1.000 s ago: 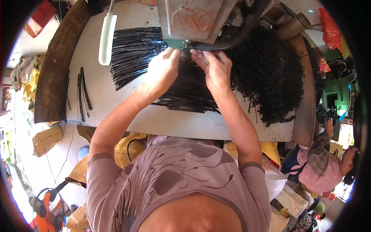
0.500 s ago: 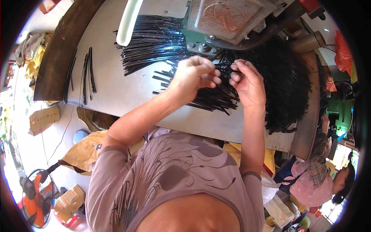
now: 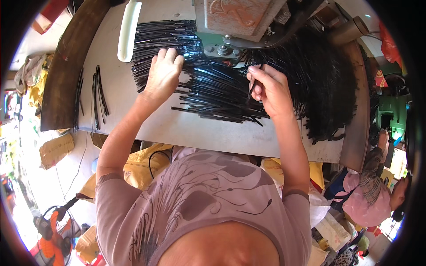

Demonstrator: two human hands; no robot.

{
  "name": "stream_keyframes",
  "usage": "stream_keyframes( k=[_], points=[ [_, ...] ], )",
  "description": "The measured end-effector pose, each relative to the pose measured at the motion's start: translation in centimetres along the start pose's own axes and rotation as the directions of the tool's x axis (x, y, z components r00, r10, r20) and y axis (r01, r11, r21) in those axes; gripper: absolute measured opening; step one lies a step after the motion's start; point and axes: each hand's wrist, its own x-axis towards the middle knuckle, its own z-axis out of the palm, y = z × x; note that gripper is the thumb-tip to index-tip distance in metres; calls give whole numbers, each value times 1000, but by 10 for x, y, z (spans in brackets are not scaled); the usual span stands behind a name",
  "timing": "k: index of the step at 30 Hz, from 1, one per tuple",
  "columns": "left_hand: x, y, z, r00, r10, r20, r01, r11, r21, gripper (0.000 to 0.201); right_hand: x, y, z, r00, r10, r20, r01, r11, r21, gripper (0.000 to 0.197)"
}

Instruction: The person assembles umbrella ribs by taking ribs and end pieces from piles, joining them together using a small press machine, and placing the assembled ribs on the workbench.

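Note:
My left hand (image 3: 165,75) is closed, its fingers curled down over the left-hand bundle of thin black strips (image 3: 162,33). Whatever is under those fingertips is hidden. My right hand (image 3: 274,91) pinches a thin dark stick (image 3: 251,83) between thumb and fingers, pointing downward. It hovers at the right end of a loose middle pile of black strips (image 3: 217,95). Behind both hands, a green machine base with bolts (image 3: 222,50) sits under a metal housing (image 3: 239,15).
A large black heap of strips (image 3: 330,88) covers the table's right side. Several loose strips (image 3: 98,95) lie at the left on the metal table (image 3: 208,137). A white trough (image 3: 129,33) hangs at the back left. An orange fan (image 3: 55,235) stands lower left; another person (image 3: 366,195) sits at right.
My left hand has moved away from my right, leftward onto the left bundle. My right hand has shifted slightly left and turned, now showing the thin stick. The view has shifted a little.

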Motion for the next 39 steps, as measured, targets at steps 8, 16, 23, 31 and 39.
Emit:
stream_keyframes(
  k=[8, 16, 23, 31, 39],
  points=[
    [16, 2, -10, 995, -99, -5, 91, 927, -364, 10, 22, 2, 10, 995, -2, 97, 7, 998, -55, 19],
    [27, 23, -9, 946, -279, 168, 323, 750, -578, 23, 40, 4, 21, 994, 9, 110, -4, 999, -45, 19],
    [26, 21, -2, 977, -198, 75, 209, 844, -494, 26, 43, 8, 20, 991, 3, 137, 9, 996, -85, 23],
    [28, 27, -3, 971, -219, 98, 238, 819, -522, 25, 44, 9, 23, 988, 4, 154, 5, 998, -61, 20],
    [22, 32, -3, 994, -79, -81, 68, 989, -129, 26, 44, 10, 26, 991, 23, 132, -14, 998, -68, 19]
  ],
)
